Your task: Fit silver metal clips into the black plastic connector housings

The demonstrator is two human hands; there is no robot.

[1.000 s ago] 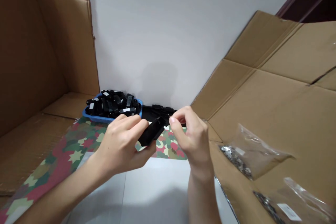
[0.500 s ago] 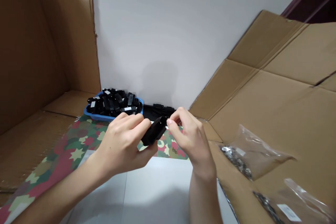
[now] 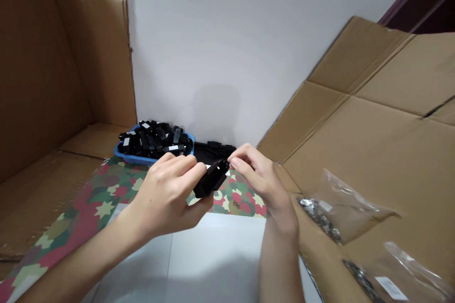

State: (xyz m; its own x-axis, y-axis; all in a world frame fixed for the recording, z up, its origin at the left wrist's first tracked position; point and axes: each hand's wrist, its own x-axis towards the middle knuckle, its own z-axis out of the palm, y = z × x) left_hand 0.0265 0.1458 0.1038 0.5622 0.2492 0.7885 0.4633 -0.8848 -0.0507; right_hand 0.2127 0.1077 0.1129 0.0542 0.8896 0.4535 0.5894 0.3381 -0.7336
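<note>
My left hand [image 3: 174, 194] is closed around a black plastic housing [image 3: 212, 180], which it holds tilted above the work surface. The housing's upper right end points toward my right hand [image 3: 259, 175]. Thumb and index finger of that hand are pinched together right at this end. Whatever sits between those fingertips is too small to make out. Behind my left hand, a blue basket [image 3: 133, 158] is heaped with similar black plastic parts [image 3: 156, 137], several with white labels.
More black parts [image 3: 213, 147] lie by the wall, right of the basket. Two clear bags of small metal pieces [image 3: 320, 218] rest on cardboard [image 3: 384, 151] at the right. A white board [image 3: 213, 246] lies on a camouflage-patterned cloth [image 3: 117, 184]. Cardboard also stands at the left.
My right wrist and forearm have shifted slightly right, while the fingertips stay by the housing's end. The housing has turned slightly in my left hand.
</note>
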